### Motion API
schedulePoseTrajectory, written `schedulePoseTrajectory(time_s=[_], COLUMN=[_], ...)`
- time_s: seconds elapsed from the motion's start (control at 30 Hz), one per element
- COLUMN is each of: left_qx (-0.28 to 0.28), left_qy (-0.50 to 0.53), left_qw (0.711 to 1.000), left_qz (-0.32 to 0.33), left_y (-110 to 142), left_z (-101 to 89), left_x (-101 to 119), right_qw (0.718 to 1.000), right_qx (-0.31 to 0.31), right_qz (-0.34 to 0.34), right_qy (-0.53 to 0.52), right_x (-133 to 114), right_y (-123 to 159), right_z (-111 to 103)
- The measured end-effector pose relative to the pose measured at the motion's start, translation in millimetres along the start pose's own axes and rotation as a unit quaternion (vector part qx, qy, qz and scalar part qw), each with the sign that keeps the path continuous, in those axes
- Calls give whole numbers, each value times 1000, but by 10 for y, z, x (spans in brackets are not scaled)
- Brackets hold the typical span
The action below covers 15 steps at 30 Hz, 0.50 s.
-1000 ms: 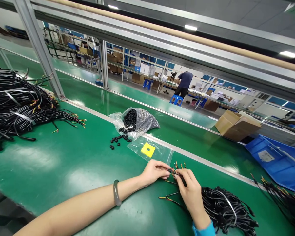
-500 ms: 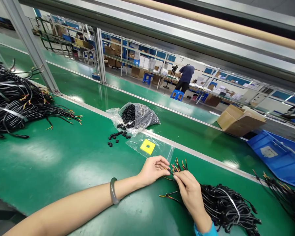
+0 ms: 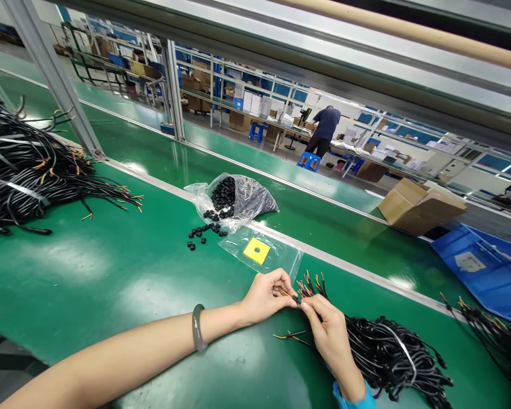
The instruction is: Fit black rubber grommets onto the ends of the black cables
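My left hand [image 3: 267, 295] is closed in a pinch at the wire end of a thin black cable, its fingertips around a small black part [image 3: 296, 299]. Yellow wire ends stick out between thumb and fingers. Just right of it, my right hand [image 3: 329, 328] grips the same cable between thumb and forefinger, with the fingertips of both hands nearly touching. Under and beside the right hand lies a tied bundle of black cables [image 3: 394, 349], its stripped red, yellow and black wire ends [image 3: 310, 284] fanning out behind the fingers. One loose cable end [image 3: 292, 336] lies below.
A clear bag [image 3: 255, 199] spills small black parts [image 3: 204, 230] onto the green table [image 3: 111, 272]. Near it, a yellow square [image 3: 256, 250] lies on a flat plastic bag. More cables [image 3: 21, 176] pile up left; a blue bin [image 3: 481, 272] and carton [image 3: 417, 207] stand right.
The left fingers have curled more and moved slightly right, closer to the right fingertips. The small black part shows more clearly between the hands. The right hand has hardly moved.
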<state>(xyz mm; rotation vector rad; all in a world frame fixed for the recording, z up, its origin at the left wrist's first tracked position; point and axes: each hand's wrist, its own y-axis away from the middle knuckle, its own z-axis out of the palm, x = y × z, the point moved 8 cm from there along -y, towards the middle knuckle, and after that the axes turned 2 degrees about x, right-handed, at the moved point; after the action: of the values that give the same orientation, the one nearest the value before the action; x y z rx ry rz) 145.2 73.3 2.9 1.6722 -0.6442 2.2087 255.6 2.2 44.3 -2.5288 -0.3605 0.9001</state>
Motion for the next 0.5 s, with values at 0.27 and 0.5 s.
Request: schedulePoseTrajectory(time_s=[0.27, 0.5], left_qx=[-9, -22], left_qy=[-4, -40], left_qw=[1000, 999], left_qz=[-7, -2], left_y=[19, 24], left_z=[36, 69], left_x=[7, 32], right_qw=[1000, 1000], right_qx=[-6, -18], right_qz=[15, 12], right_qy=[-10, -7], right_x=[19, 24], right_y=[9, 4], right_z=[4, 31])
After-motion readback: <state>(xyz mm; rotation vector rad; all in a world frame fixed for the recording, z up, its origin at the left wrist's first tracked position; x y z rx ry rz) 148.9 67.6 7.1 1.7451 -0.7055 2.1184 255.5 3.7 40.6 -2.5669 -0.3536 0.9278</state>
